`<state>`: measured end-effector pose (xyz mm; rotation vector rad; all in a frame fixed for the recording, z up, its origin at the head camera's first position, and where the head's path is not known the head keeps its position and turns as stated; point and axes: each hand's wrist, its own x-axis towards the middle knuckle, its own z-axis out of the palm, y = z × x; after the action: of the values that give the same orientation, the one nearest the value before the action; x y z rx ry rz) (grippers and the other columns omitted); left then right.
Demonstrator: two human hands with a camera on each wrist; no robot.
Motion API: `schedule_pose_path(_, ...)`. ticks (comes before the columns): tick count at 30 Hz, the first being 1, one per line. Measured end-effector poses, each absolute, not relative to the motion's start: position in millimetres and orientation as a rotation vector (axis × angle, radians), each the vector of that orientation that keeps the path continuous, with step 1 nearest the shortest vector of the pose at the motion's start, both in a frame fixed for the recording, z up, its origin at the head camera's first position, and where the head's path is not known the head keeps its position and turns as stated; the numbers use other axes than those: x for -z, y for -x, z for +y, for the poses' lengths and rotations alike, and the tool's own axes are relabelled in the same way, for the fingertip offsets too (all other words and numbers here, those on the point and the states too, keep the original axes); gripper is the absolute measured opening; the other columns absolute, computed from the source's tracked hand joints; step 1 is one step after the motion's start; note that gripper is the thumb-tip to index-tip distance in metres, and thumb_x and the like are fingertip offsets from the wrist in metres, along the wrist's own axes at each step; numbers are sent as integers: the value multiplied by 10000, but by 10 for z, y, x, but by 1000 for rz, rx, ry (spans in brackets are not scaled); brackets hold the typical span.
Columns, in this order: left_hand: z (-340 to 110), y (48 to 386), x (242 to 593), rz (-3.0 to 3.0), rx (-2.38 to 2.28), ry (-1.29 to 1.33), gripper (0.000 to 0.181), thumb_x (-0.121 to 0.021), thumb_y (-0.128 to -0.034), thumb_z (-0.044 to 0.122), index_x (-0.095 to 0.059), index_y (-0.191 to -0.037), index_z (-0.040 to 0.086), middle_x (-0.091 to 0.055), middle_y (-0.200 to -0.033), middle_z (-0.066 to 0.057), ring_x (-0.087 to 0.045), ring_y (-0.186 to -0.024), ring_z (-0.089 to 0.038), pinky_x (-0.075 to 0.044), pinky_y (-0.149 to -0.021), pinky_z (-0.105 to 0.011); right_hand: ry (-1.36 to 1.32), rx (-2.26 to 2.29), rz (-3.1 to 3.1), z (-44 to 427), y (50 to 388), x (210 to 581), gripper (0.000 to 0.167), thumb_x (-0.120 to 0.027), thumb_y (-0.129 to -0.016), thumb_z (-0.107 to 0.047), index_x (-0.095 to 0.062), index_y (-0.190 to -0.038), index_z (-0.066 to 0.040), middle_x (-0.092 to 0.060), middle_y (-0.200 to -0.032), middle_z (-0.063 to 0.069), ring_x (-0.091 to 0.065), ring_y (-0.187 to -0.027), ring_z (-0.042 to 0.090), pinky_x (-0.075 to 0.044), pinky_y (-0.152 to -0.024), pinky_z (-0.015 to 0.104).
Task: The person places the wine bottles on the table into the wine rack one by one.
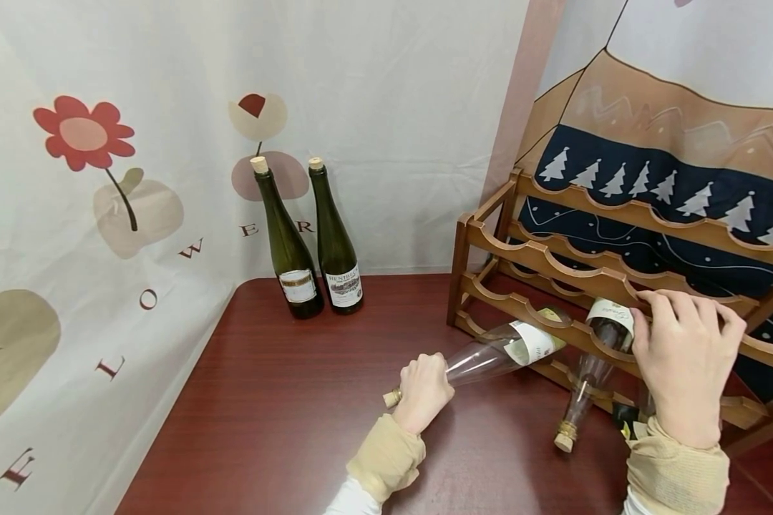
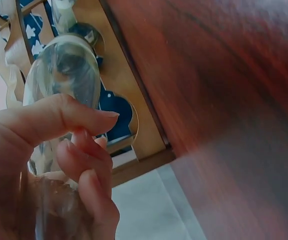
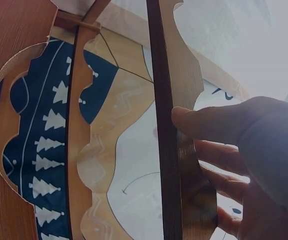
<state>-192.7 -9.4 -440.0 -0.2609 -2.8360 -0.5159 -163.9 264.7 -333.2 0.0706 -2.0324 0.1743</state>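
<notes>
My left hand (image 1: 423, 390) grips a clear corked wine bottle (image 1: 479, 363) around its neck. The bottle lies tilted, its white-labelled base end at a lower tier of the wooden wine rack (image 1: 547, 257). In the left wrist view, thumb and fingers curl about the clear glass (image 2: 66, 65). My right hand (image 1: 689, 350) holds a front rail of the rack; in the right wrist view the thumb presses one side of that rail (image 3: 169, 65), with the fingers on the other. Another clear corked bottle (image 1: 594, 372) lies in the rack beside the right hand, neck pointing toward me.
Two green corked bottles, one left (image 1: 296, 265) and one right (image 1: 338, 250), stand upright at the table's back edge. A dark object (image 1: 625, 413) is partly hidden by the right wrist. Printed curtains hang behind the reddish-brown table (image 1: 245, 429).
</notes>
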Motion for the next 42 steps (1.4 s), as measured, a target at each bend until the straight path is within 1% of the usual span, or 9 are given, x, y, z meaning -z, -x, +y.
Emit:
schedule_pose_path(5, -53, 1909, 4421, -2873, 590, 273, 292, -745, -612, 114, -465, -536, 155, -584, -544, -36, -609, -520, -263, -363, -412, -347, -65, -180, -2049, 2645, 1632, 3326, 159, -625, -848, -33, -628, -972, 67, -630, -966, 284, -506, -960, 451, -290, -908, 580)
schedule_pose_path(8, -35, 1905, 4433, -2903, 645, 282, 253, -735, -616, 117, -493, -557, 153, -576, -557, -25, -604, -532, -253, -363, -427, -339, -58, -184, -2056, 2646, 1626, 3326, 161, -627, -845, -34, -618, -960, 78, -625, -968, 289, -502, -965, 454, -289, -913, 582)
schedule_pose_path(12, -15, 1893, 4448, -2904, 702, 303, 152, -736, -606, 111, -594, -653, 137, -629, -622, -36, -626, -568, -255, -395, -456, -332, -59, -190, -2048, 2652, 1627, 3329, 161, -628, -840, -30, -621, -961, 76, -625, -967, 290, -502, -964, 457, -286, -912, 583)
schedule_pose_path(14, -6, 1884, 4463, -2899, 726, 323, 151, -735, -600, 103, -629, -705, 128, -647, -644, -38, -637, -585, -260, -405, -464, -328, -59, -191, -2050, 2652, 1626, 3326, 162, -624, -844, -32, -625, -969, 70, -627, -967, 286, -503, -962, 456, -286, -911, 581)
schedule_pose_path(17, 9, 1871, 4485, -2898, 773, 359, 154, -724, -598, 88, -644, -728, 114, -637, -632, -27, -633, -581, -256, -403, -461, -320, -58, -192, -2062, 2652, 1620, 3321, 165, -618, -853, -41, -625, -977, 69, -629, -969, 284, -504, -962, 456, -286, -911, 580)
schedule_pose_path(24, 43, 1848, 4511, -2912, 895, 376, 207, -724, -594, 65, -642, -783, 93, -614, -642, -15, -609, -588, -229, -419, -488, -308, -60, -206, -2054, 2650, 1633, 3329, 167, -622, -847, -39, -634, -981, 60, -635, -969, 280, -505, -960, 451, -284, -908, 581)
schedule_pose_path(31, 75, 1833, 4539, -2900, 1073, 439, 220, -700, -601, 25, -634, -810, 53, -594, -640, -11, -558, -570, -178, -430, -520, -265, -65, -215, -2047, 2638, 1630, 3318, 164, -622, -847, -40, -638, -976, 60, -639, -966, 280, -510, -957, 449, -286, -904, 580)
schedule_pose_path(36, 111, 1810, 4561, -2895, 1115, 461, 229, -699, -614, 28, -628, -830, 44, -591, -639, -11, -559, -581, -177, -434, -535, -252, -65, -185, -2082, 2648, 1611, 3306, 185, -605, -873, -71, -628, -993, 68, -638, -981, 283, -507, -964, 450, -289, -900, 585)
schedule_pose_path(42, 163, 1765, 4561, -2915, 1166, 445, 233, -703, -628, 32, -621, -847, 33, -574, -645, -12, -545, -591, -181, -429, -545, -249, -65, -214, -2054, 2641, 1621, 3316, 173, -615, -855, -61, -633, -973, 64, -637, -970, 281, -506, -965, 452, -287, -909, 586)
